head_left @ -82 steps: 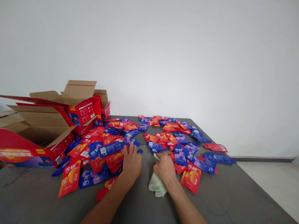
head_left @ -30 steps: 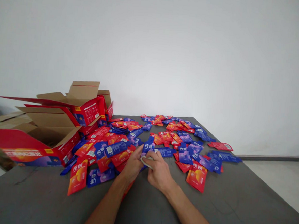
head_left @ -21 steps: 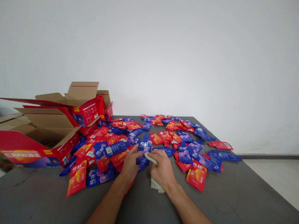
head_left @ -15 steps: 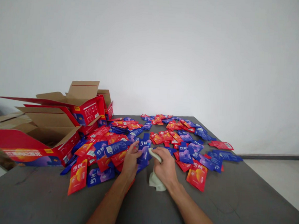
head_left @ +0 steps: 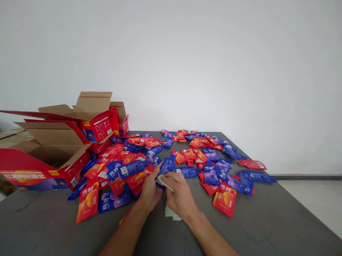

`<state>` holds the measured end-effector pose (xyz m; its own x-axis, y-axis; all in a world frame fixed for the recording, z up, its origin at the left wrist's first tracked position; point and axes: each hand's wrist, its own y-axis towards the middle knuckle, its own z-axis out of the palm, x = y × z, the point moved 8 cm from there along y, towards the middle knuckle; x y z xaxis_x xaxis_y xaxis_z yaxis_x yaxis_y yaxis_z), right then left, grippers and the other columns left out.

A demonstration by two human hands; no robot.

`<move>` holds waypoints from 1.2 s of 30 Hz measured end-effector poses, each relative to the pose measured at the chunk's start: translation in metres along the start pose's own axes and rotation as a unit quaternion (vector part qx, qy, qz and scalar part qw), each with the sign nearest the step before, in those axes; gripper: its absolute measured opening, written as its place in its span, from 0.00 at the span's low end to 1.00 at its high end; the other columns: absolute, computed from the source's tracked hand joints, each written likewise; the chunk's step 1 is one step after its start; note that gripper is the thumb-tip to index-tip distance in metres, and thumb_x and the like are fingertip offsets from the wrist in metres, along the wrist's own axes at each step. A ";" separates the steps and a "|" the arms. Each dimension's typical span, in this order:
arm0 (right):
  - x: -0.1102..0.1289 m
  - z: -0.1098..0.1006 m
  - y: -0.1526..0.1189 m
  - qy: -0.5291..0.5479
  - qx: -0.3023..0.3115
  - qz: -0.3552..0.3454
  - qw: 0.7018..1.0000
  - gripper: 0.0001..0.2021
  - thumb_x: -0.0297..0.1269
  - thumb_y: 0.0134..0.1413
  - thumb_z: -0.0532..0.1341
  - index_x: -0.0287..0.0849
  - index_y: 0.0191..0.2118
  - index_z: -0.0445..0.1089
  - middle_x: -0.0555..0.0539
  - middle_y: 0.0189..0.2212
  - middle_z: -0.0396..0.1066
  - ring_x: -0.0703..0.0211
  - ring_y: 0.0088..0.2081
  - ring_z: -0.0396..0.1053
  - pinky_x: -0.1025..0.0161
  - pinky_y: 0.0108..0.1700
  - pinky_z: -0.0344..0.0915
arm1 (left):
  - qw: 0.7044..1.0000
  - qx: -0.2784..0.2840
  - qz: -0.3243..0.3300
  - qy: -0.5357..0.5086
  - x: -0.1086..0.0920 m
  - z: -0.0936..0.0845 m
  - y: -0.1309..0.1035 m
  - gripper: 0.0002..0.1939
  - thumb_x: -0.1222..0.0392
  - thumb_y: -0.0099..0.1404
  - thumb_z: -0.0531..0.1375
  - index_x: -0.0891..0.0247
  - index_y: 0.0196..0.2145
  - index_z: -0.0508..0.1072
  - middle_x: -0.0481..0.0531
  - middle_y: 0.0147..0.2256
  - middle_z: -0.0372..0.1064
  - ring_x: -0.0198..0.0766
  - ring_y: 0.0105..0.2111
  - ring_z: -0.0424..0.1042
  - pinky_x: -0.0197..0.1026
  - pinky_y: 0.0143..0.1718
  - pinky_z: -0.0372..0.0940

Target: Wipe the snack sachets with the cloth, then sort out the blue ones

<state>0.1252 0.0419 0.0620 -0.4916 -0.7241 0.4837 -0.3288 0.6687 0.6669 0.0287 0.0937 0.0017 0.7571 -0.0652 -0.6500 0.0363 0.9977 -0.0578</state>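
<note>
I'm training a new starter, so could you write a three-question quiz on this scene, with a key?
1. Which hand holds the cloth?
2. True or false: the boxes stand on the right side of the picture.
3. The pouch in the left hand is: a) red, b) blue, c) green.

Key:
1. The right hand.
2. False: the boxes stand on the left side.
3. b) blue.
</note>
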 end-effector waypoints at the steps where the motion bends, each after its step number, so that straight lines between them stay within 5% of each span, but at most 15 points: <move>1: -0.005 -0.005 0.001 -0.015 -0.016 0.013 1.000 0.23 0.21 0.57 0.54 0.50 0.52 0.74 0.46 0.49 0.71 0.53 0.50 0.67 0.53 0.55 0.63 | 1.000 0.012 -0.012 0.009 0.002 0.002 -0.001 0.18 0.59 0.64 0.63 0.63 0.51 0.75 0.54 0.43 0.78 0.40 0.40 0.77 0.41 0.44 0.70; 7: -0.044 -0.045 0.002 -0.100 -0.126 0.098 0.982 0.21 0.26 0.58 0.54 0.46 0.53 0.74 0.41 0.51 0.69 0.47 0.50 0.66 0.50 0.53 0.65 | 0.993 0.062 -0.079 0.057 0.015 0.021 -0.015 0.19 0.58 0.65 0.60 0.67 0.51 0.76 0.60 0.48 0.76 0.47 0.45 0.76 0.46 0.46 0.70; 13: -0.014 -0.008 0.001 -0.064 0.017 0.034 0.997 0.26 0.21 0.53 0.55 0.50 0.55 0.72 0.45 0.51 0.70 0.50 0.50 0.66 0.53 0.53 0.65 | 0.997 0.019 -0.015 0.070 0.004 0.005 -0.005 0.21 0.57 0.62 0.62 0.62 0.53 0.75 0.56 0.50 0.76 0.46 0.50 0.74 0.46 0.53 0.67; 17: 0.008 0.011 -0.002 -0.025 0.092 -0.005 0.995 0.27 0.19 0.51 0.55 0.50 0.54 0.72 0.46 0.50 0.71 0.53 0.51 0.67 0.55 0.56 0.62 | 0.970 0.017 0.065 0.232 -0.010 -0.011 0.007 0.22 0.57 0.63 0.59 0.62 0.54 0.75 0.57 0.55 0.72 0.47 0.57 0.69 0.48 0.61 0.59; 20: -0.003 0.008 0.001 -0.017 0.092 0.011 0.996 0.25 0.18 0.51 0.54 0.48 0.50 0.74 0.47 0.48 0.73 0.55 0.51 0.68 0.56 0.57 0.61 | 0.881 0.009 0.151 0.448 -0.024 -0.006 0.006 0.22 0.58 0.66 0.55 0.61 0.56 0.73 0.57 0.58 0.69 0.45 0.61 0.63 0.48 0.64 0.53; 26: -0.079 -0.022 -0.002 -0.114 0.000 0.167 0.979 0.24 0.19 0.49 0.56 0.40 0.52 0.73 0.40 0.50 0.74 0.50 0.53 0.69 0.55 0.58 0.63 | 0.604 -0.045 0.228 0.763 -0.029 -0.001 -0.004 0.25 0.64 0.65 0.56 0.58 0.59 0.71 0.62 0.63 0.62 0.53 0.63 0.59 0.56 0.63 0.51; 29: -0.108 -0.020 -0.008 -0.131 0.027 0.198 0.971 0.28 0.21 0.51 0.56 0.36 0.60 0.66 0.36 0.57 0.69 0.47 0.58 0.67 0.52 0.61 0.61 | 0.544 -0.045 0.207 0.812 -0.020 -0.009 0.000 0.24 0.68 0.60 0.60 0.58 0.54 0.75 0.62 0.62 0.61 0.59 0.64 0.56 0.60 0.63 0.50; 33: -0.127 -0.010 -0.017 -0.130 0.090 0.230 0.960 0.25 0.22 0.52 0.55 0.36 0.56 0.70 0.35 0.53 0.73 0.48 0.55 0.71 0.55 0.56 0.66 | 0.547 -0.018 0.239 0.802 -0.013 -0.005 0.001 0.18 0.70 0.54 0.62 0.61 0.43 0.80 0.64 0.62 0.62 0.64 0.68 0.43 0.65 0.66 0.38; 36: -0.122 -0.007 -0.019 -0.118 0.115 0.220 0.962 0.23 0.22 0.50 0.56 0.41 0.51 0.74 0.40 0.45 0.78 0.50 0.47 0.76 0.59 0.51 0.68 | 0.624 0.043 0.249 0.739 -0.005 0.003 0.003 0.13 0.70 0.57 0.60 0.61 0.37 0.80 0.63 0.58 0.67 0.59 0.68 0.47 0.61 0.67 0.41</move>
<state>0.1970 0.1167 -0.0057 -0.7844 -0.3222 0.5301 -0.2029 0.9408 0.2715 0.0271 0.0970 0.0069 -0.7390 0.3693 -0.5635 0.1188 0.8947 0.4306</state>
